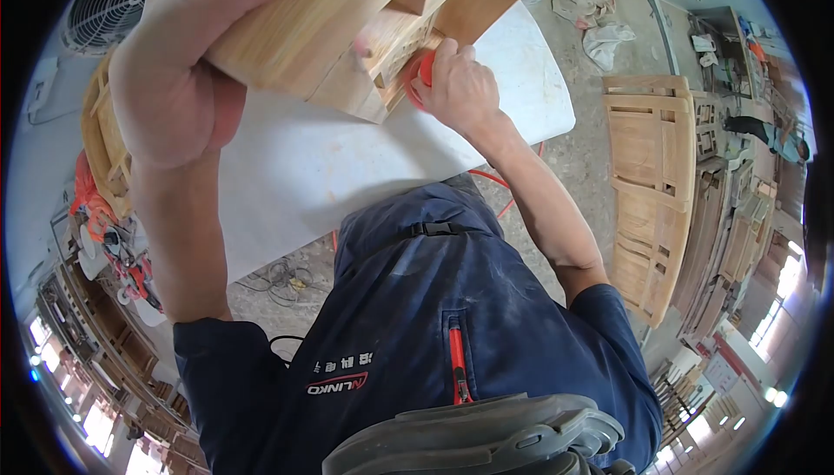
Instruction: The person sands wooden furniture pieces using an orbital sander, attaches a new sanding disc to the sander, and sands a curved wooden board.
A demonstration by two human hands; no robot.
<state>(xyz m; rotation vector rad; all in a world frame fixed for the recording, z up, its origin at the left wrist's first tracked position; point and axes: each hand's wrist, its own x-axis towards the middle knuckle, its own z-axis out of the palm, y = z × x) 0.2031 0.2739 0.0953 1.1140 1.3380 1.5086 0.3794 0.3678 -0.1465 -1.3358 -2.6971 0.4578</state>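
Note:
A pale wooden furniture piece (321, 41), with openings and a curved panel, is tilted above a white-topped table (278, 206). My left hand (178, 93) grips its left edge; the fingers are mostly out of sight behind the wood and past the frame's top. My right hand (460, 89) is closed around a red round tool (419, 84), pressed close to the inner side of the piece. Part of that tool is covered by my fingers, so its exact kind cannot be made out.
A fan (109, 2) stands at the upper left. Wooden panels (647, 188) lean to the right, near stacked boards (712, 240). A red hose (491, 177) runs below the table edge, with tangled cables (282, 282) on the floor. Another person (777, 138) is far right.

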